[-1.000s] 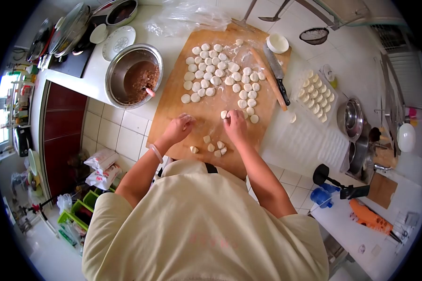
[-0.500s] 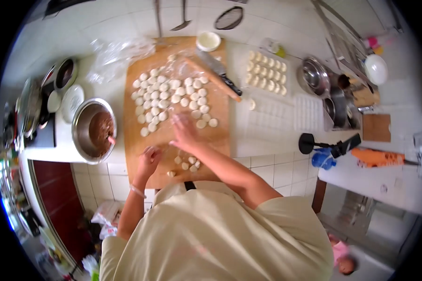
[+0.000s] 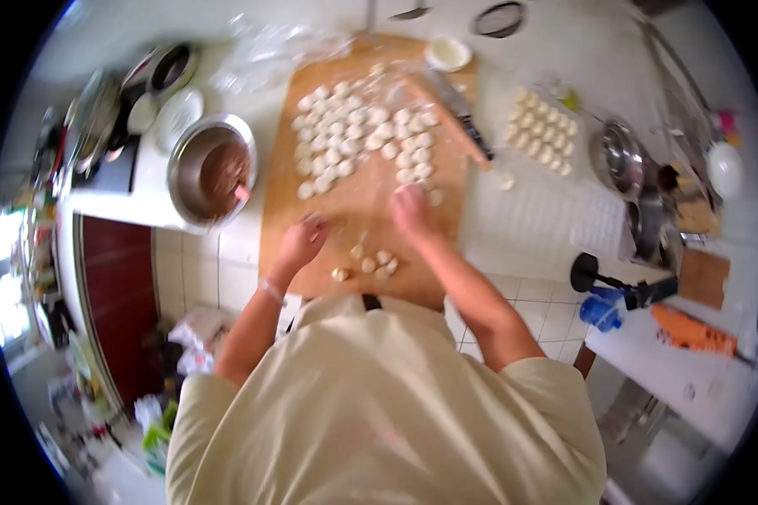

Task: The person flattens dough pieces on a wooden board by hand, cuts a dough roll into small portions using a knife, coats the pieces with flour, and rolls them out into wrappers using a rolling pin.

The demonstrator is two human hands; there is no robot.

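Observation:
My left hand is curled closed above the left part of the wooden board; anything inside the fingers is hidden. Farther right, my right hand has its fingers drawn together at the lower end of the right group of flattened dough rounds. Blur hides whether it grips one of them. A larger group of dough rounds covers the board's upper left. Close to my body lie several small uncut-looking dough lumps. Across the upper right of the board rest a wooden rolling pin and a knife.
A steel bowl of brown filling with a pinkish handle stands left of the board. A small white bowl sits at its top edge. To the right are a tray of shaped dumplings, steel pots and a phone stand.
My right hand has moved from the board's middle toward the right group of dough rounds, and its spread fingers have drawn together. My left hand stays curled. The camera view has shifted.

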